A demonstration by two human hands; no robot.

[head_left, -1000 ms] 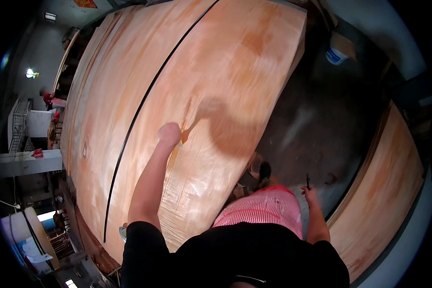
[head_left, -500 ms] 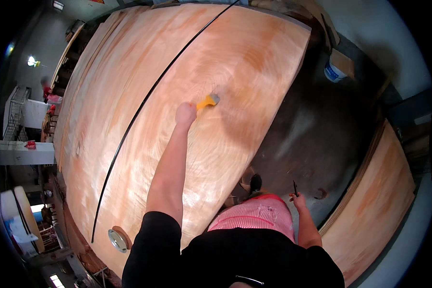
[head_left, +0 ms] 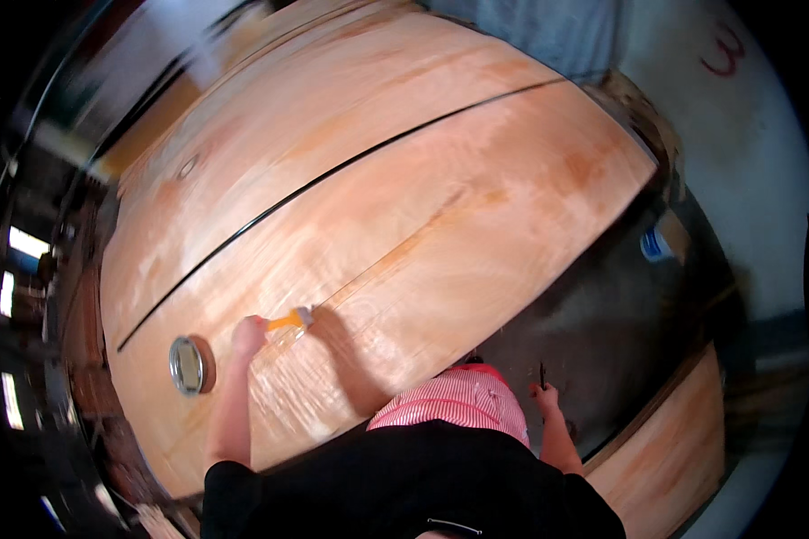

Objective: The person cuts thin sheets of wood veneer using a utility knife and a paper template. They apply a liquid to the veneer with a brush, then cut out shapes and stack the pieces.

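My left hand (head_left: 249,334) is closed round the yellow handle of a flat tool (head_left: 288,321). The tool's grey head touches a large wooden panel (head_left: 476,180); whether it is a brush or a scraper I cannot tell. Glossy, streaky marks lie on the wood around it. Left of that hand, a round metal tin (head_left: 187,366) with pale contents sits on the panel. Away from the panel at my right side, my right hand (head_left: 545,395) grips a slim dark tool (head_left: 542,374) pointing upward; its exact kind is too small to make out.
A long thin black strip (head_left: 333,171) lies across the panel beyond my left hand. Dark floor (head_left: 593,332) runs along the panel's right edge, with a white and blue bucket (head_left: 658,242) on it. Another wooden sheet (head_left: 665,440) lies at lower right.
My left hand has drawn the yellow-handled tool back toward me and leftward, nearer the tin. The whole view has turned. My right hand still holds the dark tool at my side.
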